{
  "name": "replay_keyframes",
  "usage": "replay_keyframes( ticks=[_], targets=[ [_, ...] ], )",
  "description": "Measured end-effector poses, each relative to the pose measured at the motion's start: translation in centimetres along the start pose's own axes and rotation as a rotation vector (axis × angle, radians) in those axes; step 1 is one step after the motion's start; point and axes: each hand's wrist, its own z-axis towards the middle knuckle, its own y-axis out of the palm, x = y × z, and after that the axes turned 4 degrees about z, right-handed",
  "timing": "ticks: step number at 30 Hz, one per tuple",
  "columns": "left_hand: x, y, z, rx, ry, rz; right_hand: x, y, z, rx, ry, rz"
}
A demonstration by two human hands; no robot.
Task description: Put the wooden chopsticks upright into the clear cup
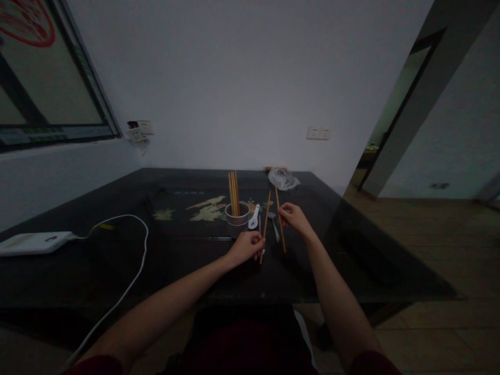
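Note:
My left hand (246, 247) pinches a wooden chopstick (266, 221) near its lower end, the stick slanting up and away over the table. In my right hand (294, 221) is another chopstick (277, 200), gripped around its middle. Between the two sticks a metal spoon (275, 227) lies on the dark tabletop. A white soup spoon (254, 217) rests beside the round container (237, 223), left of the chopsticks. Several chopsticks (234, 192) stand upright in that container. A thin metal utensil is partly hidden behind my left hand.
A crumpled clear plastic bag (283, 178) lies at the table's (187, 265) back edge. On the left is a white power bank-like device (37, 242) with a white cable (145, 245) curving toward me. Wall sockets (318, 133) sit above the table.

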Motion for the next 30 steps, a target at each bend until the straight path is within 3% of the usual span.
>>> replay_keyframes(
  ticks=[3, 11, 30],
  targets=[
    [-0.3, 0.0, 0.2, 0.01, 0.016, -0.012, -0.3, 1.4, -0.4, -0.065, -0.038, 0.242],
    [-0.7, -0.1, 0.5, 0.04, 0.031, -0.061, -0.6, 3.3, -1.1, -0.127, -0.013, 0.444],
    [-0.5, -1.3, 0.7, 0.053, 0.094, 0.049, -1.5, 3.7, -1.7, -0.198, 0.0, 0.495]
  ],
)
